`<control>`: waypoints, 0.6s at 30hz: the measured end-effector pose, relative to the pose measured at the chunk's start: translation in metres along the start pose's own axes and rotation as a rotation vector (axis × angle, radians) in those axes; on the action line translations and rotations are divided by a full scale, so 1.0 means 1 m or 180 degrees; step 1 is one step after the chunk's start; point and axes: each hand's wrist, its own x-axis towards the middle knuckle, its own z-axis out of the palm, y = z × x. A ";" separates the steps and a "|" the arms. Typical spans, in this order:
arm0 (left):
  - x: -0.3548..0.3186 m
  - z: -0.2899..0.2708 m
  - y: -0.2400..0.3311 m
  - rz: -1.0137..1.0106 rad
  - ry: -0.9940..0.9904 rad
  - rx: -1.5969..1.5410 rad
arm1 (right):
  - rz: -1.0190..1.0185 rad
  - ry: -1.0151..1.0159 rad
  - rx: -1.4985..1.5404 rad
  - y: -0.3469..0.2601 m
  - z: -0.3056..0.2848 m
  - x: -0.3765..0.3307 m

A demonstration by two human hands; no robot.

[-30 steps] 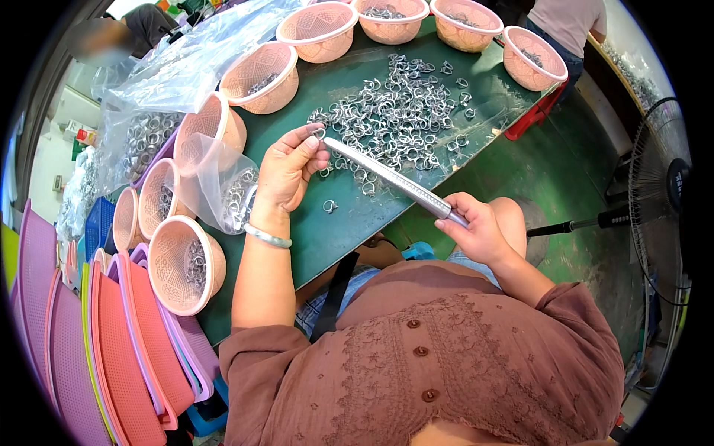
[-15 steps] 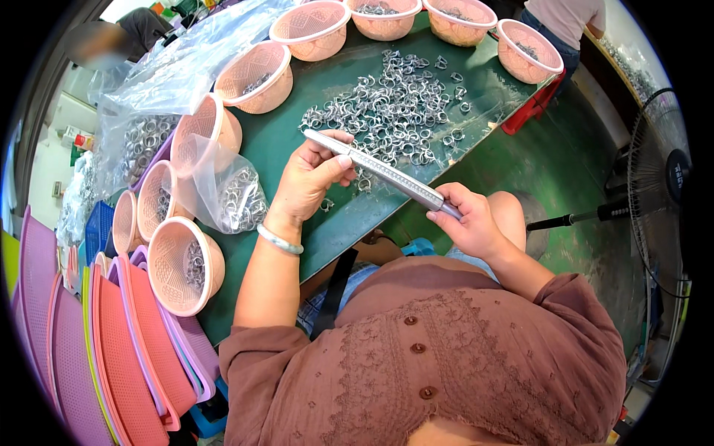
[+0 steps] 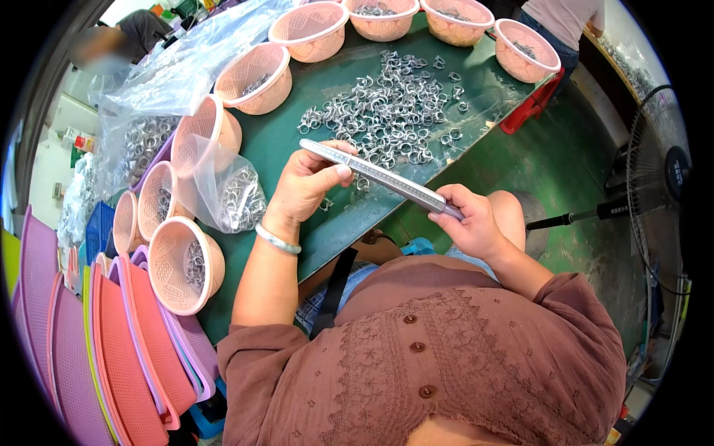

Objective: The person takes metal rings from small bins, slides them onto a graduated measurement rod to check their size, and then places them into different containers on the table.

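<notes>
Spanning both hands, a long, flat silvery metal bar [image 3: 383, 177] is held above the dark green tabletop [image 3: 297, 141]. Its far end is pinched by the left hand [image 3: 309, 186]; its near end is gripped by the right hand [image 3: 468, 223]. Loose silvery metal rings [image 3: 394, 111] are heaped just beyond, beside pink plastic baskets [image 3: 256, 74].

The rod [image 3: 383, 178] is smooth, shiny metal, as are the rings [image 3: 394, 111] heaped near the tabletop's far edge. The tabletop [image 3: 297, 141] looks matt green. The baskets [image 3: 256, 78] are perforated pink plastic; the bag [image 3: 230, 189] is clear glossy film.
</notes>
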 end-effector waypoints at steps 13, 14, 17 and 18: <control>0.014 0.007 0.018 0.0885 0.0672 -0.0448 | 0.0013 0.0022 0.0251 -0.003 -0.006 -0.003; 0.017 -0.001 0.027 0.1002 0.0884 -0.0709 | 0.0014 0.0019 0.0235 0.000 -0.009 -0.007; 0.035 -0.015 0.052 0.1709 0.1774 0.0182 | -0.0037 0.0109 0.0322 0.008 -0.015 -0.013; 0.042 -0.015 0.064 0.1953 0.2153 0.0935 | -0.0056 0.0149 0.0368 0.009 -0.016 -0.015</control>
